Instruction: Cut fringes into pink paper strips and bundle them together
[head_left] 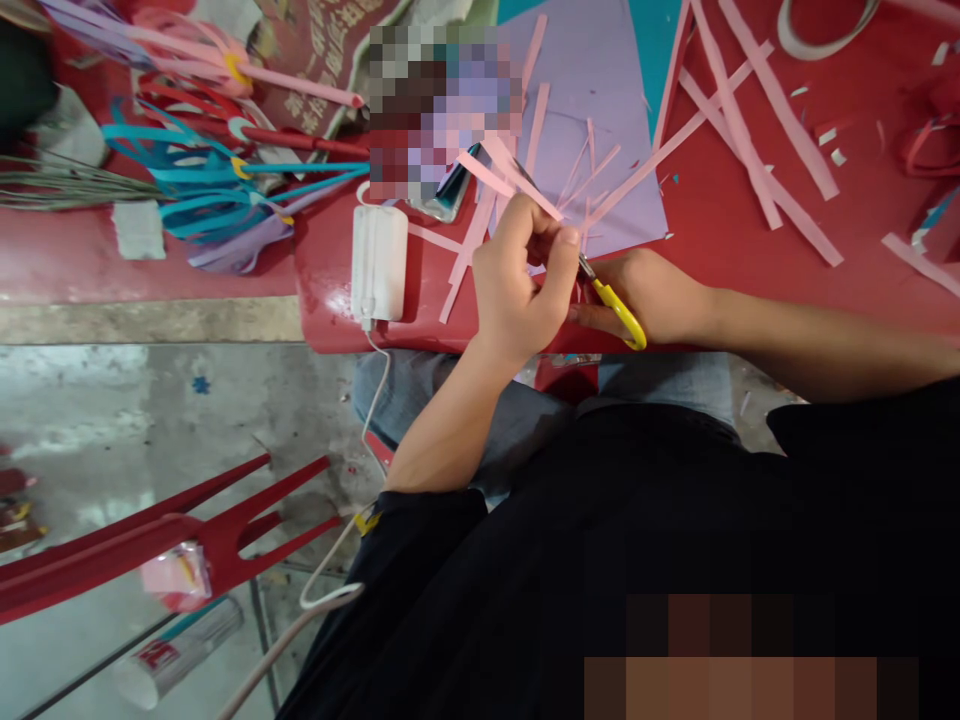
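My left hand (517, 275) is closed in a pinch on a pink paper strip (486, 172), which sticks out up and to the left of the fingers. Beside it, my right hand (656, 295) is wrapped round scissors with yellow handles (621, 315). Their metal blades point up and left, passing behind my left fingers, so I cannot tell how far apart they are. Under the hands lies a lilac sheet (600, 80) with several thin pink cuttings (577, 165) on it.
More pink strips (739, 110) lie on the red table (885, 60). A white power bank (379, 262) with a cable sits near its front edge. Paper-strip bundles, including a blue one (191, 180), lie to the left. A red chair (217, 530) stands lower left.
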